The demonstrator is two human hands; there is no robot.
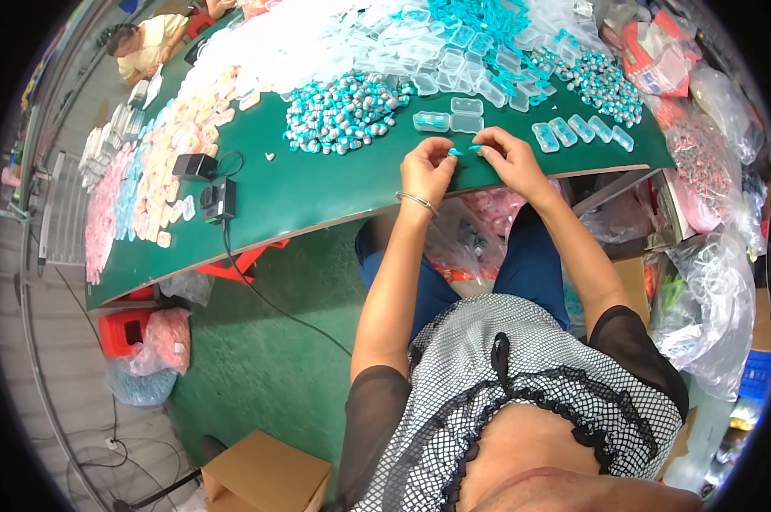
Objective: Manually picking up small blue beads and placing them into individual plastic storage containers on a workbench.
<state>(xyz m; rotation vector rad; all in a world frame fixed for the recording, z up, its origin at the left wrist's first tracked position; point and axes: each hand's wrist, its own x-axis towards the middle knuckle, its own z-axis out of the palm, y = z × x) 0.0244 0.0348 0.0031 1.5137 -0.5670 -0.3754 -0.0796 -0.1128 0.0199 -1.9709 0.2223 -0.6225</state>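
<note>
My left hand [428,168] is closed at the table's near edge, thumb and fingers pinching a small teal piece [455,152]. Close beside it, my right hand [509,160] pinches another small teal piece [476,148]; whether the two pieces are joined I cannot tell. Just beyond my fingers lies an open clear plastic case [467,107], lid folded back. Left of that case is a clear case [431,121] with teal items inside. To the right of my right hand, several small clear cases [581,129] holding teal pieces lie in a row.
On the green table [317,192] is a heap of teal-and-white small parts [343,111]. Clear cases [462,64] pile up farther back. Peach pieces [168,145] and a black device with a cable [218,200] lie left. Another person [151,47] sits far left. Plastic bags [701,290] crowd the right.
</note>
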